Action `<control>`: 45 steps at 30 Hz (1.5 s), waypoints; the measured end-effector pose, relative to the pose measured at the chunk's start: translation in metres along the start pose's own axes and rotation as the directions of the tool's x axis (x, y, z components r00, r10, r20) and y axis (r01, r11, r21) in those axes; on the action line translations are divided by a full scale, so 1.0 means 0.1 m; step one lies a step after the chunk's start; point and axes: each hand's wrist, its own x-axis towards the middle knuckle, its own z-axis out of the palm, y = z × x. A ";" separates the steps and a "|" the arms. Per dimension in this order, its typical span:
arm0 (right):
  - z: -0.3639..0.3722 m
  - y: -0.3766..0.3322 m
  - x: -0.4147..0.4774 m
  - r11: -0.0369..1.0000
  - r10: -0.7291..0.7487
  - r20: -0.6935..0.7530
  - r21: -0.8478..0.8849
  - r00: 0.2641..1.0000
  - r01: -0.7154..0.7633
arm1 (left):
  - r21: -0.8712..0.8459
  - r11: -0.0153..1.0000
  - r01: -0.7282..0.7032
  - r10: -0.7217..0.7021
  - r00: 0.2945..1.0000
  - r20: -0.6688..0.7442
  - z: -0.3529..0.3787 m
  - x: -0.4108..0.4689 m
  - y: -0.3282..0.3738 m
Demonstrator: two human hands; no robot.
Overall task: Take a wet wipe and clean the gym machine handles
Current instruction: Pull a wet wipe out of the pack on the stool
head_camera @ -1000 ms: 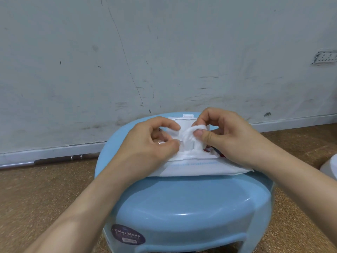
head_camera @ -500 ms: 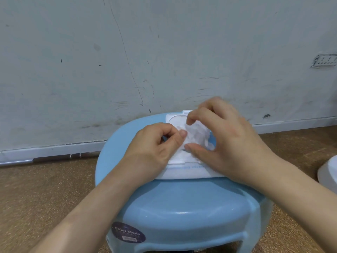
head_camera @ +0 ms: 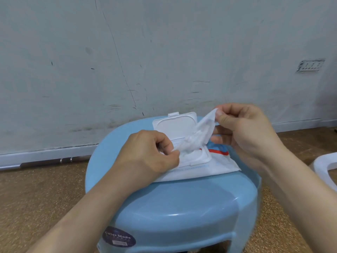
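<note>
Wet wipe: half drawn, stretched between your two hands above the pack; its lower end sits at the opening, and I cannot tell whether it has come free.
Left hand: grip pinched on the wipe's lower end, at the opening.
Right hand: grip clamped on the wipe's upper corner, raised over the pack's right end.
Wipe pack: lies across the far half of the stool seat, flip lid standing open toward the far edge.
Done: pack opened, wipe taken hold of.
Left: in my judgement, free the wipe and clean the handles; no gym machine is in view.
Surface: pale blue plastic stool, maker's sticker on its near side.
Room: scuffed grey wall with a socket plate; speckled brown floor; metal bar along the skirting; a white plastic object at the right edge.
</note>
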 end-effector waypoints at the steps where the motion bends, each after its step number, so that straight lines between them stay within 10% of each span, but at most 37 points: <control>1: -0.01 -0.01 0.01 0.996 0.032 -0.019 0.084 0.999 -0.031 | 0.017 1.000 0.004 -0.004 1.000 0.000 0.00 0.00 0.00; 12: -0.23 -0.11 0.14 0.897 0.019 -0.051 0.442 0.999 0.005 | -0.047 0.994 -0.097 0.098 0.995 0.028 -0.09 0.02 -0.06; 15: -0.24 -0.11 0.10 0.973 -0.213 -0.077 -0.102 0.974 0.205 | 0.007 0.983 -0.185 0.183 0.977 0.113 -0.10 0.00 -0.06; 17: -0.19 -0.15 0.04 0.844 -0.324 0.063 -0.432 0.944 0.318 | 0.087 0.977 -0.193 0.179 0.973 0.149 -0.11 0.00 -0.04; 21: 0.00 -0.10 -0.01 0.539 0.000 0.447 -0.753 0.894 0.376 | 0.127 0.975 -0.182 0.146 0.958 0.248 -0.21 -0.03 0.01; 25: 0.20 0.03 -0.03 0.433 0.023 0.402 -0.829 0.915 0.354 | -0.382 0.923 0.042 0.028 0.984 0.175 -0.36 -0.05 0.00; 32: 0.50 0.06 0.02 0.080 -0.280 0.350 -0.919 0.894 0.385 | -0.590 0.805 -0.055 0.118 0.991 0.069 -0.32 -0.07 -0.02; 35: 0.45 0.07 0.01 0.185 -0.170 0.355 -0.905 0.919 0.384 | -0.487 0.872 -0.053 0.097 0.993 0.066 -0.21 -0.03 -0.05; 39: 0.19 -0.11 0.08 0.722 0.089 0.361 -0.666 0.928 0.189 | 0.046 0.976 -0.213 0.218 0.966 -0.140 -0.05 0.00 -0.06; 45: 0.03 -0.20 0.04 0.679 0.064 0.560 -0.632 0.826 0.375 | 0.181 0.921 -0.344 0.386 0.866 -0.317 -0.16 -0.06 -0.04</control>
